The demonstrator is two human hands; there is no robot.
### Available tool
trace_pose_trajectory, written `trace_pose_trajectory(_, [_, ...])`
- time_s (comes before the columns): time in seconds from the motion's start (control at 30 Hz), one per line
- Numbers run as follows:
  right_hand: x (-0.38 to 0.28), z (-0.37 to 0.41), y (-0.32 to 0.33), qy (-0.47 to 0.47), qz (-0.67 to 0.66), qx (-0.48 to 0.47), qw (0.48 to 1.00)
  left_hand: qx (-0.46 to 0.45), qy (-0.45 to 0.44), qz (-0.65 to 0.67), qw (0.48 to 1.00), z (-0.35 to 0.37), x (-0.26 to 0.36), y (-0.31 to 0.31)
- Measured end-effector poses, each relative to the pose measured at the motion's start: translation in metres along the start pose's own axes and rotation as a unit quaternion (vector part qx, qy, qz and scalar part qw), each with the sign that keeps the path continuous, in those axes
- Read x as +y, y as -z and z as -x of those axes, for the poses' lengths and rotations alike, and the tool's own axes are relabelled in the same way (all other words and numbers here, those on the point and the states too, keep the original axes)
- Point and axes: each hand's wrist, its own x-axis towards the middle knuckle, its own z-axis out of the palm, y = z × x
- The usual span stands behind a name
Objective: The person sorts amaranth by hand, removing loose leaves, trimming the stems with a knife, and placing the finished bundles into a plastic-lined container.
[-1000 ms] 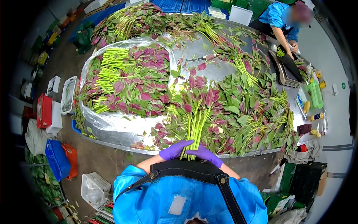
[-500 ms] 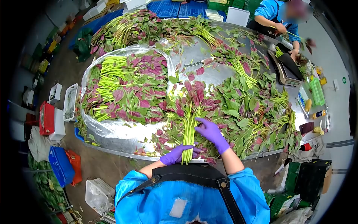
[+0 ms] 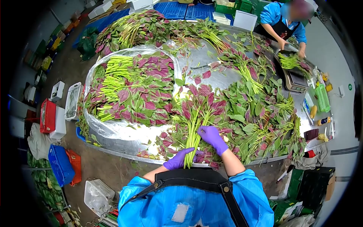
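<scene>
A bunch of red-and-green leafy stems (image 3: 192,132) lies in front of me, leaves pointing away and cut ends toward my apron. My left hand (image 3: 178,159), in a purple glove, is wrapped round the lower stems. Close to the right side of the same bunch is my right hand (image 3: 211,138), its fingers curled in; whether it pinches a stem is too small to tell. To the left, a clear plastic bag (image 3: 113,130) holds many bundled stems (image 3: 117,77). A loose leafy pile (image 3: 245,109) spreads out on the right.
The metal table (image 3: 211,81) bears a knife (image 3: 200,67) beyond the bunch. More greens (image 3: 132,30) are heaped at the back left. A co-worker (image 3: 281,26) at the upper right handles greens on a scale (image 3: 297,87). Crates (image 3: 61,164) stand on the left floor.
My right hand has curled its fingers and moved slightly right and down. The bunch's leaves have spread wider. The co-worker's greens now lie over the scale.
</scene>
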Motion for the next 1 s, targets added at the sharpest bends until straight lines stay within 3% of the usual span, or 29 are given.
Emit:
trace_pose_trajectory(0.07, [-0.003, 0.024, 0.024, 0.053, -0.202, -0.165, 0.964, 0.027, -0.012, 0.002, 1.000, -0.002, -0.003, 0.004])
trace_pose_trajectory(0.13, [0.000, 0.044, 0.054, 0.005, -0.145, -0.405, 0.903, 0.054, -0.024, 0.005, 0.998, 0.001, -0.005, 0.006])
trace_pose_trajectory(0.17, [0.017, 0.051, 0.053, 0.005, -0.145, -0.407, 0.902, 0.064, -0.026, 0.002, 0.998, 0.003, -0.005, 0.005])
trace_pose_trajectory(0.2, [0.038, 0.057, 0.049, 0.060, -0.045, -0.390, 0.918, 0.071, -0.029, -0.003, 0.997, 0.004, -0.002, 0.003])
trace_pose_trajectory(0.23, [0.043, 0.059, 0.050, 0.113, 0.055, -0.369, 0.921, 0.111, -0.097, 0.013, 0.989, 0.006, -0.001, -0.012])
trace_pose_trajectory(0.27, [0.045, 0.058, 0.047, 0.112, 0.055, -0.369, 0.921, 0.111, -0.096, 0.013, 0.989, 0.005, -0.003, -0.010])
trace_pose_trajectory(0.33, [0.024, 0.046, 0.052, 0.023, 0.083, -0.117, 0.989, 0.064, -0.092, 0.032, 0.993, 0.000, -0.007, 0.001])
trace_pose_trajectory(0.4, [-0.009, 0.031, 0.056, -0.017, 0.033, 0.086, 0.996, 0.048, -0.078, 0.024, 0.996, -0.007, -0.012, 0.017])
trace_pose_trajectory(0.53, [0.009, -0.011, 0.012, -0.032, 0.101, 0.156, 0.982, 0.042, -0.088, 0.053, 0.994, -0.003, -0.009, 0.007])
trace_pose_trajectory(0.6, [0.021, -0.014, 0.008, 0.032, 0.081, 0.138, 0.987, 0.065, -0.092, 0.044, 0.993, -0.003, -0.005, 0.003])
trace_pose_trajectory(0.63, [0.007, 0.005, 0.027, 0.042, 0.061, 0.095, 0.993, 0.052, -0.102, 0.041, 0.993, -0.002, -0.005, 0.003])
trace_pose_trajectory(0.7, [0.001, 0.039, 0.059, 0.073, 0.047, -0.178, 0.980, 0.032, -0.117, 0.036, 0.992, -0.003, -0.010, 0.010])
trace_pose_trajectory(0.73, [0.031, 0.047, 0.051, 0.062, -0.043, -0.376, 0.924, 0.033, -0.120, 0.037, 0.992, -0.003, -0.010, 0.011])
trace_pose_trajectory(0.77, [0.040, 0.056, 0.052, 0.094, 0.030, -0.446, 0.890, 0.031, -0.115, 0.041, 0.992, -0.003, -0.009, 0.011])
trace_pose_trajectory(0.8, [0.041, 0.060, 0.048, 0.094, 0.032, -0.447, 0.889, 0.029, -0.110, 0.045, 0.992, -0.003, -0.009, 0.011])
trace_pose_trajectory(0.87, [0.043, 0.064, 0.040, 0.208, 0.223, -0.203, 0.930, 0.035, -0.108, 0.047, 0.992, -0.003, -0.008, 0.010])
trace_pose_trajectory(0.9, [0.012, 0.047, 0.051, 0.074, 0.180, -0.236, 0.952, 0.040, -0.110, 0.039, 0.992, -0.002, -0.008, 0.009])
trace_pose_trajectory(0.97, [-0.008, 0.022, 0.041, 0.056, -0.071, -0.066, 0.994, 0.060, -0.105, 0.032, 0.992, 0.000, -0.007, 0.003])
trace_pose_trajectory(1.0, [-0.020, 0.007, 0.037, 0.026, -0.065, -0.040, 0.997, 0.060, -0.106, 0.033, 0.992, 0.000, -0.006, 0.001])
